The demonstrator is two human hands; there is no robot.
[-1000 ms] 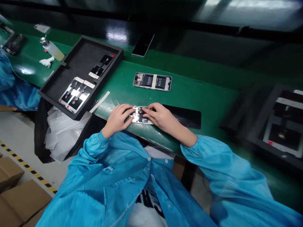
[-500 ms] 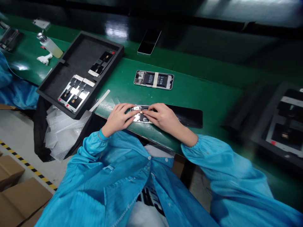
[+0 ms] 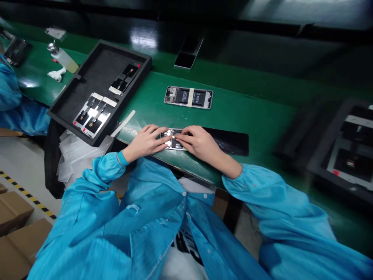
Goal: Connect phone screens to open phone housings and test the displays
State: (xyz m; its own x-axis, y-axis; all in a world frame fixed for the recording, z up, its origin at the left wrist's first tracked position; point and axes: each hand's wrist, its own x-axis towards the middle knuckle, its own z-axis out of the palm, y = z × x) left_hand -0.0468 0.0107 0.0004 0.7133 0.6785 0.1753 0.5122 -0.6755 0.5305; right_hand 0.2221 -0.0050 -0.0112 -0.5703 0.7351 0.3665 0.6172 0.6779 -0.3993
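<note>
An opened phone frame (image 3: 178,144) with its inner parts showing lies near the front edge of the green bench. My left hand (image 3: 149,140) rests on its left end, fingers spread. From the right, my right hand (image 3: 199,144) reaches over the same frame, thumb and forefinger pinched at a small yellowish part; what they grip is too small to make out. A dark glossy screen panel (image 3: 233,143) lies right of the frame, partly behind my right hand. Beyond them another opened phone (image 3: 189,97) has a pale strip across its battery.
A dark foam tray (image 3: 96,62) with screen parts is at the left, a second tray (image 3: 317,159) at the right. A phone (image 3: 186,58) lies further back. A bottle (image 3: 62,57), plastic bags (image 3: 75,155) and another person's blue sleeve (image 3: 11,93) are at the left.
My left forearm and sleeve have shifted left and slightly up. Both hands remain at the opened phone frame, with only slight finger movement. The view has shifted slightly.
</note>
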